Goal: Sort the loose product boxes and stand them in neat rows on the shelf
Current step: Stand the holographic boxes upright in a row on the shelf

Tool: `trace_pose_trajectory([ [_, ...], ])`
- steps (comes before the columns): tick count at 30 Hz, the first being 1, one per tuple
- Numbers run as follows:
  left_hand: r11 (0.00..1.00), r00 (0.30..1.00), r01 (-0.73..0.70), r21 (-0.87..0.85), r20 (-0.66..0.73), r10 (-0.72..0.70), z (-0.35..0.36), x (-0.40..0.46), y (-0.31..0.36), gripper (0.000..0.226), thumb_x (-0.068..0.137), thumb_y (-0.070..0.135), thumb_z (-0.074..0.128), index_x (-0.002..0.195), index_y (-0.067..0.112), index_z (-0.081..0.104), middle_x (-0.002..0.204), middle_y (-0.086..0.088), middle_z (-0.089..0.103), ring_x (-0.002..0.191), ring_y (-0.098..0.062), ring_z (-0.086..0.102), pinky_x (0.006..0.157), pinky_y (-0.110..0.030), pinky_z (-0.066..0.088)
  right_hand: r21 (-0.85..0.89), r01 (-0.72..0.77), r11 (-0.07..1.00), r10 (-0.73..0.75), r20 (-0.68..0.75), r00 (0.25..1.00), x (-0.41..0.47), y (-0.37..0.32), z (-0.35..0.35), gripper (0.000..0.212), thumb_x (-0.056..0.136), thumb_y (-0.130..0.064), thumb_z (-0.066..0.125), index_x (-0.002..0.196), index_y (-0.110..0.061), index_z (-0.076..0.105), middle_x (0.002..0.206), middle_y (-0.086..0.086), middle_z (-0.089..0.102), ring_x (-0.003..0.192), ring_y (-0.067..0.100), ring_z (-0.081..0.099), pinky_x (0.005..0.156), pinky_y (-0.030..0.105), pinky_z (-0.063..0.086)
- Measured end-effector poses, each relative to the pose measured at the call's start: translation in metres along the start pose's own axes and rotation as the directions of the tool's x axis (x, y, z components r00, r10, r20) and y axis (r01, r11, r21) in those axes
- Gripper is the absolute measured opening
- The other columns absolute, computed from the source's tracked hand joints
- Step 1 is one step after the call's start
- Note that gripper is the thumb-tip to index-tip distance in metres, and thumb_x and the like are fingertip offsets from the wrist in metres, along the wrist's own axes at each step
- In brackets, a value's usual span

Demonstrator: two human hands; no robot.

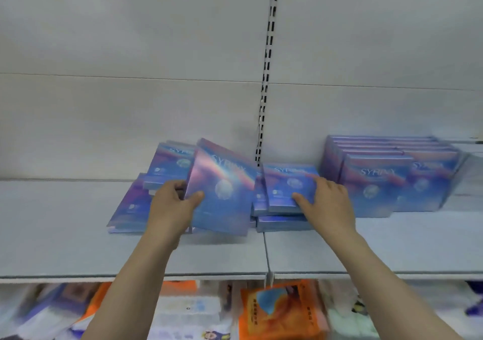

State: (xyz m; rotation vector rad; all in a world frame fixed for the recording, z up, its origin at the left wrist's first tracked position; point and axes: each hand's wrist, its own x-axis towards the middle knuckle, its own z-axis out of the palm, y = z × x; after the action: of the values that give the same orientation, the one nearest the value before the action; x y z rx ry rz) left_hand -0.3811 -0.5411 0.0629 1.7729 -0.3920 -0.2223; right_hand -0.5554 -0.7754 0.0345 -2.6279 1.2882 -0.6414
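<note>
Head view: roughly half done, at a guess. At the right of the shelf (366,248), two neat rows of standing boxes (386,180), upright and touching front to back, faces forward. Left of centre, a loose pile (146,193) not yet sorted: some boxes flat, some leaning on one another, one flat box jutting toward the shelf's front edge. Left hand (172,203) gripping a tilted box (222,190), thumb across its face and fingers (170,185) curled behind its left edge, lower corner near or on the shelf, contact hard to tell. Right hand (326,198) resting on top of a short flat stack (285,198), fingers fairly straight and spread over the top box, thumb at its near edge. Still to do, by the look of it: lift these, square them up, stand them beside the finished rows. Room for moving: bare shelf in front of the pile and rows, more bare shelf far left, open height above. Edges to mind: the front lip of the shelf, the seam between the two shelf boards under the stack, and the slotted upright (266,78) behind. Below the shelf, blurred orange packets (282,311).
</note>
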Motion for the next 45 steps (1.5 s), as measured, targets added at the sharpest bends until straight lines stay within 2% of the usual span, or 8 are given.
trace_pose_trajectory([
  [11,0.948,0.995,-0.016,-0.318,0.084,0.045,0.009,-0.013,-0.013,0.027,0.089,0.007,0.066,0.114,0.009,0.055,0.106,-0.008,0.067,0.1,-0.027,0.066,0.09,-0.041,0.054,0.251,-0.468,0.847,0.439,0.165,0.883,-0.01,-0.022,-0.018,0.083,0.072,-0.061,0.076,0.121,0.001,0.053,0.116,0.014,0.062,0.109,0.036,0.06,0.087,0.042,0.051],
  [13,0.937,0.993,-0.041,-0.347,0.091,0.077,0.008,-0.017,-0.014,0.026,0.09,0.008,0.066,0.113,0.012,0.054,0.107,-0.007,0.067,0.099,-0.024,0.066,0.088,-0.039,0.055,0.472,-0.503,0.724,0.468,0.199,0.861,-0.016,-0.016,-0.019,0.057,0.076,-0.046,0.079,0.106,0.0,0.063,0.107,0.015,0.067,0.096,0.033,0.064,0.085,0.044,0.056],
  [16,0.923,0.99,-0.064,-0.38,0.094,0.108,0.012,-0.019,-0.014,0.027,0.09,0.009,0.066,0.113,0.012,0.053,0.109,-0.008,0.066,0.098,-0.022,0.066,0.085,-0.035,0.054,0.782,-0.527,0.332,0.391,0.394,0.832,-0.031,-0.002,-0.03,0.011,0.087,-0.002,0.069,0.096,0.004,0.066,0.101,0.019,0.069,0.075,0.024,0.066,0.069,0.031,0.06],
  [21,0.891,0.982,-0.121,-0.438,0.081,0.173,0.034,-0.031,-0.001,0.031,0.09,0.008,0.065,0.119,0.008,0.054,0.109,-0.003,0.066,0.098,-0.015,0.063,0.082,-0.024,0.048,0.923,-0.356,0.148,0.228,0.318,0.92,-0.044,0.033,-0.045,0.031,0.089,0.017,0.051,0.114,0.0,0.058,0.09,0.012,0.068,0.068,0.014,0.07,0.059,0.024,0.057],
  [29,0.852,0.968,-0.195,-0.486,0.041,0.246,0.11,-0.052,0.024,0.023,0.09,0.005,0.064,0.111,0.01,0.055,0.103,-0.003,0.065,0.091,-0.013,0.062,0.082,-0.025,0.048,0.983,-0.147,-0.106,0.232,0.168,0.958,-0.016,0.151,-0.055,0.042,0.081,-0.01,0.069,0.121,-0.003,0.06,0.107,0.008,0.071,0.098,0.022,0.067,0.094,0.041,0.055],
  [36,0.845,0.972,-0.203,-0.494,0.005,0.236,0.19,-0.083,0.034,0.028,0.09,0.002,0.063,0.115,0.008,0.054,0.104,-0.005,0.066,0.091,-0.014,0.062,0.083,-0.025,0.049,0.978,-0.207,-0.015,0.187,0.206,0.96,0.007,0.217,-0.036,0.054,0.07,-0.021,0.081,0.118,-0.004,0.063,0.117,0.014,0.07,0.107,0.03,0.068,0.096,0.05,0.053],
  [40,0.866,0.973,-0.215,-0.45,-0.025,0.229,0.219,-0.095,0.035,0.028,0.09,0.002,0.063,0.117,0.003,0.055,0.109,-0.011,0.066,0.096,-0.019,0.062,0.086,-0.03,0.049,0.932,-0.137,0.337,0.222,0.063,0.973,0.029,0.224,-0.03,0.021,0.084,-0.013,0.076,0.104,-0.017,0.072,0.104,0.007,0.075,0.095,0.021,0.07,0.085,0.03,0.058],
  [45,0.881,0.976,-0.218,-0.42,-0.067,0.209,0.247,-0.115,0.036,0.031,0.086,0.008,0.069,0.115,0.006,0.056,0.11,-0.01,0.068,0.098,-0.02,0.063,0.087,-0.033,0.048,0.798,-0.111,0.592,0.174,0.008,0.985,0.049,0.227,-0.034,0.04,0.073,-0.028,0.086,0.108,-0.02,0.068,0.088,-0.005,0.072,0.082,0.013,0.069,0.081,0.031,0.058],
])
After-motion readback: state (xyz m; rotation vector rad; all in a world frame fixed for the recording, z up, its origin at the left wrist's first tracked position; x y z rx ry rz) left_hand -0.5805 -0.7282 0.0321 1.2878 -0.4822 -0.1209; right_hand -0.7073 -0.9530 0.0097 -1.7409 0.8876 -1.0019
